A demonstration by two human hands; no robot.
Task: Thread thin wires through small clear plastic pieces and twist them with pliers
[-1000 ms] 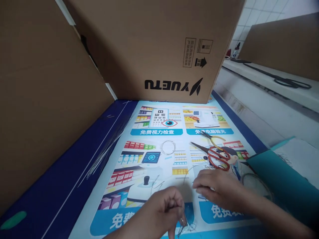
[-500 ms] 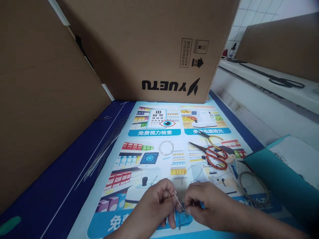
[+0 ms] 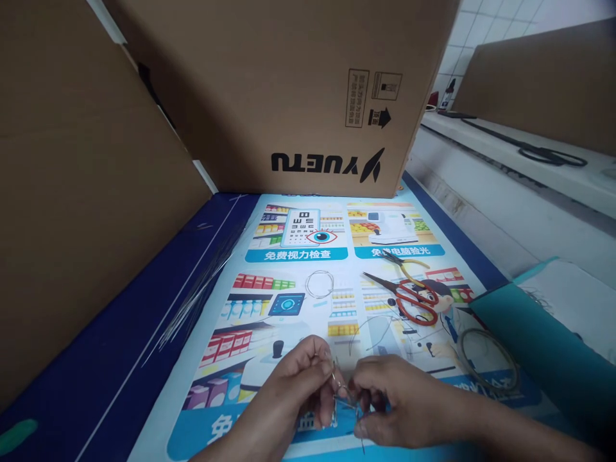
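Note:
My left hand (image 3: 304, 385) is closed on a small piece of bent wire (image 3: 341, 390), thin and silvery, at the front of the poster-covered table. Close by on the right, my right hand (image 3: 385, 401) has its thumb and fingers pinched at the same wirework, where a thin end points down below the fingers. The exact shape of the piece is partly hidden by the fingers. Beyond the hands lie a loose loop of wire (image 3: 319, 285) and red-handled scissors (image 3: 416, 301). Pliers with yellow handles (image 3: 407, 262) rest just behind the scissors.
A bundle of straight wires (image 3: 192, 301) lies along the left. At right are a coil of wire (image 3: 488, 360) and a teal box (image 3: 534, 327) with wire scraps. Large cardboard panels (image 3: 308, 96) stand at the back and left. Black scissors (image 3: 548, 156) lie on the ledge.
My right hand has shifted its grip, and the thin wire end below now sits farther right, under its fingers. My left hand has moved slightly up and left.

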